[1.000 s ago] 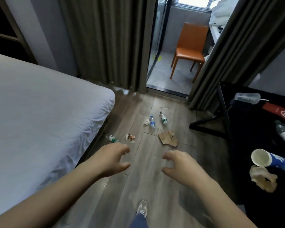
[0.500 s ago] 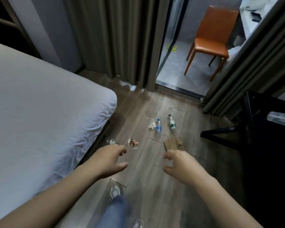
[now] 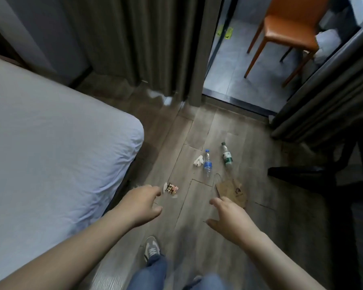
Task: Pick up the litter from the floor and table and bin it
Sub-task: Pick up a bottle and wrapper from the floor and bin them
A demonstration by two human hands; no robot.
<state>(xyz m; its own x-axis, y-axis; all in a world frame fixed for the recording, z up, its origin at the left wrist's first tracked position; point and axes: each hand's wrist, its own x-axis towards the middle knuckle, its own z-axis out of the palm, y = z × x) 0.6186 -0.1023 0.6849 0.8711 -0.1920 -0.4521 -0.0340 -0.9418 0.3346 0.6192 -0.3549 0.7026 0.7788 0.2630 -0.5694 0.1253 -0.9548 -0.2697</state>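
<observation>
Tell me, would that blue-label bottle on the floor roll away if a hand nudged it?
Probably. The blue-label bottle lies on its side on smooth wooden floor, so a sideways nudge should roll it. It looks clear and mostly empty, so likely light, and thin plastic may crumple when squeezed.

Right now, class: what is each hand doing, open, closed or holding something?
Left hand: open, fingers loosely curled, holding nothing.
Right hand: open, fingers spread, holding nothing.

Bed [image 3: 50, 147] at left. On the floor [image 3: 197, 227]: wrapper [image 3: 171, 188] near bed, tissue [image 3: 198, 160] left of two bottles [image 3: 207, 163], paper bag [image 3: 232, 190] before them. Chair [image 3: 289, 32] behind, past the doorway.
</observation>
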